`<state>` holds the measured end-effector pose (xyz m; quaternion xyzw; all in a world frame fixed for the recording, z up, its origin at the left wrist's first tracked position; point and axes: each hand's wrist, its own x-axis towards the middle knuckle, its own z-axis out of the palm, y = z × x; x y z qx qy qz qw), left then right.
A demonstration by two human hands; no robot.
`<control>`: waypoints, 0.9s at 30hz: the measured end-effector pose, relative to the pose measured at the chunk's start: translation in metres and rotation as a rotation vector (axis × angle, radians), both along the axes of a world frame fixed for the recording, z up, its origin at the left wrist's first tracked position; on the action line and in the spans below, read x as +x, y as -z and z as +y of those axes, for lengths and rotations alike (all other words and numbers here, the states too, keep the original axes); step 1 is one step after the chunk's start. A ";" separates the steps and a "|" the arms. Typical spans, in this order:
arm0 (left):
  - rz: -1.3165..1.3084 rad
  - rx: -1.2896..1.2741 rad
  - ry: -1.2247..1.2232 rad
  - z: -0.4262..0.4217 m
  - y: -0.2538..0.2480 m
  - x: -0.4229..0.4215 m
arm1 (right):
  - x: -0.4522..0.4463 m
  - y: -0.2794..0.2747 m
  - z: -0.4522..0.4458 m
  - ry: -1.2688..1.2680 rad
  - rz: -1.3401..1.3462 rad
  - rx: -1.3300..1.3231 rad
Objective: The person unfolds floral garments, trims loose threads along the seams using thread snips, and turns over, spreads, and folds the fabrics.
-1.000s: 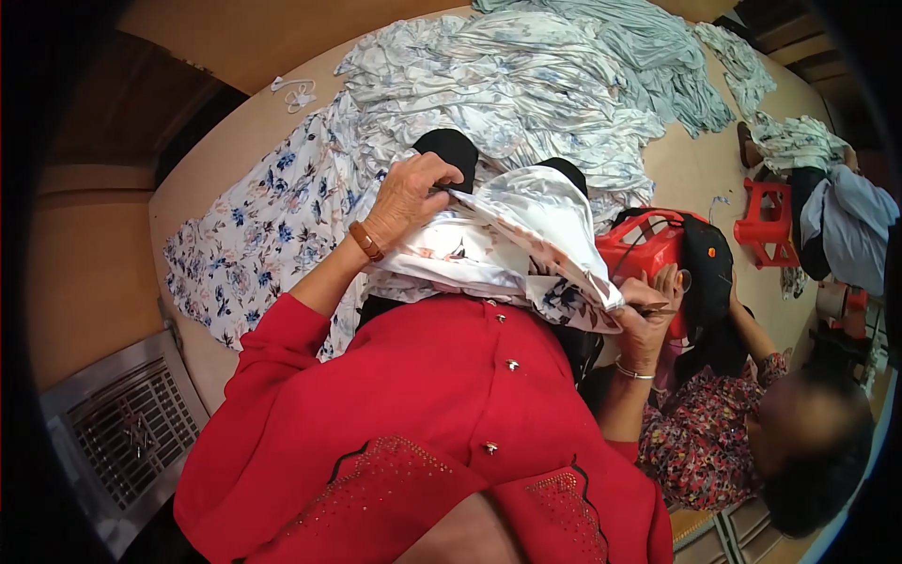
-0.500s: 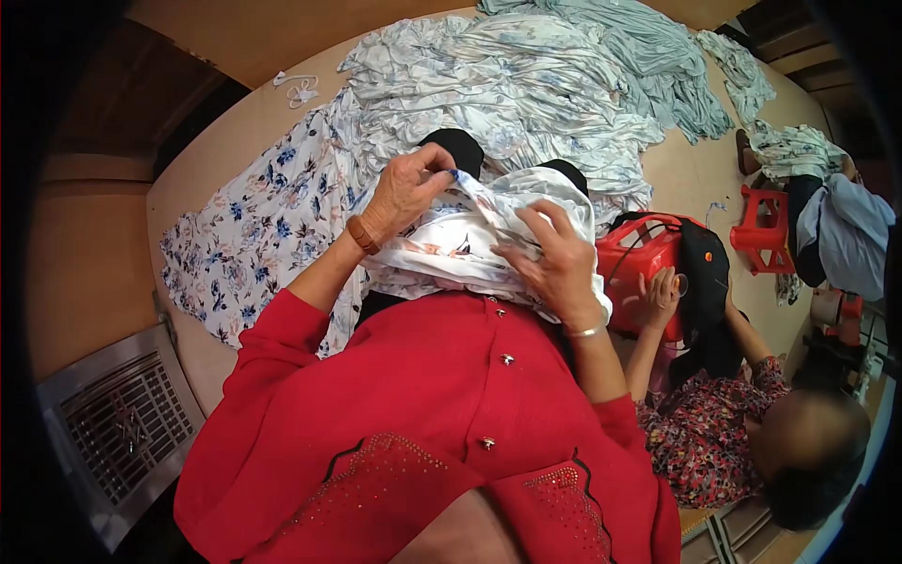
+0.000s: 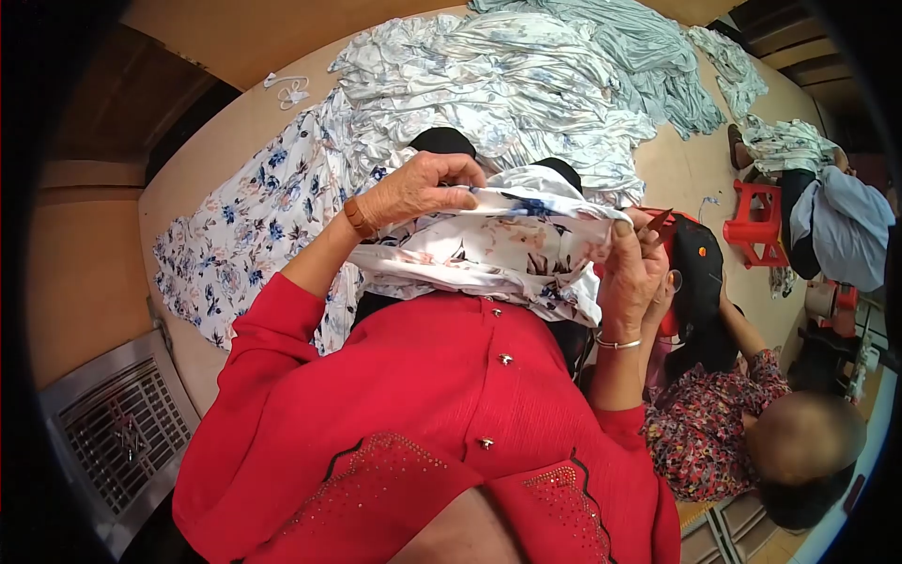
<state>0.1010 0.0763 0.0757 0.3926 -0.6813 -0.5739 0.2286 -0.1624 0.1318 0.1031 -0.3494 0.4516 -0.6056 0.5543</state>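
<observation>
A white floral cloth (image 3: 507, 246) with blue and peach flowers lies gathered across my lap. My left hand (image 3: 421, 193) pinches its upper edge between thumb and fingers. At the other end of that edge, my right hand (image 3: 629, 273) grips the cloth, thumb on top. Between both hands the edge is stretched nearly level, with a blue flower showing on it. Just past my right fingertips is a small dark red pointed shape (image 3: 661, 222); I cannot tell whether it is in my hand.
A large heap of white floral cloth (image 3: 470, 75) covers the floor ahead, with grey-green cloth (image 3: 648, 66) behind. A co-worker (image 3: 714, 423) sits close on my right, holding black fabric (image 3: 695, 273). A red stool (image 3: 756, 226) and another person's leg (image 3: 803, 207) are farther right. White cord (image 3: 293, 92) lies at upper left.
My right hand has moved right and closed on the cloth's edge, which is now pulled straight. My left hand has shifted slightly right, still pinching it.
</observation>
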 end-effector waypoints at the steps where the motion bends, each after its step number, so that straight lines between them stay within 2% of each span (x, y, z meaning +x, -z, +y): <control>1: 0.010 -0.043 -0.026 0.000 0.008 0.001 | -0.003 0.004 0.001 0.004 -0.009 -0.021; 2: 0.012 -0.041 -0.026 -0.001 0.014 0.003 | -0.005 0.008 0.001 0.005 -0.018 -0.042; 5: -0.103 -0.309 -0.148 -0.003 0.012 0.009 | -0.010 0.012 0.009 0.067 0.089 0.000; 6: -0.106 -0.308 -0.152 -0.002 0.010 0.011 | -0.015 0.013 0.013 0.062 0.087 0.000; 8: -0.062 -0.812 -0.493 0.000 0.006 0.015 | -0.026 0.019 0.018 -0.023 0.756 -0.248; 9: -0.037 -0.929 -0.584 0.004 -0.003 0.015 | -0.025 0.023 0.018 0.011 0.997 -0.470; 10: -0.041 -0.925 -0.584 0.009 -0.005 0.015 | -0.023 0.020 0.018 -0.012 1.078 -0.636; 12: -0.077 -1.133 -0.633 0.018 -0.008 0.018 | -0.023 0.024 0.025 -0.069 1.168 -0.706; 16: -0.169 -1.026 -0.572 0.041 0.009 0.027 | -0.024 0.032 0.033 -0.120 1.135 -0.645; 18: -0.152 -1.012 -0.573 0.043 0.011 0.025 | -0.020 0.036 0.031 -0.099 1.094 -0.628; 20: -0.039 -0.840 -0.544 0.039 0.012 0.020 | -0.015 0.036 0.030 -0.079 1.053 -0.616; 21: 0.007 -0.530 -0.575 0.041 0.008 0.014 | -0.014 0.036 0.030 -0.110 0.882 -0.315; 22: 0.008 -0.532 -0.578 0.036 0.003 0.011 | -0.012 0.035 0.030 -0.138 0.700 -0.022; 23: 0.117 -0.306 -0.616 0.028 -0.003 0.008 | -0.013 0.043 0.025 -0.117 0.502 0.036; 24: 0.225 -0.076 -0.646 0.018 -0.010 0.006 | -0.010 0.041 0.016 -0.117 0.503 0.035; 25: 0.227 -0.078 -0.648 0.009 -0.022 0.002 | -0.005 0.038 0.006 -0.099 0.491 -0.023; 27: 0.294 -0.260 -0.615 -0.010 -0.042 -0.006 | 0.004 0.033 -0.011 -0.086 0.479 -0.084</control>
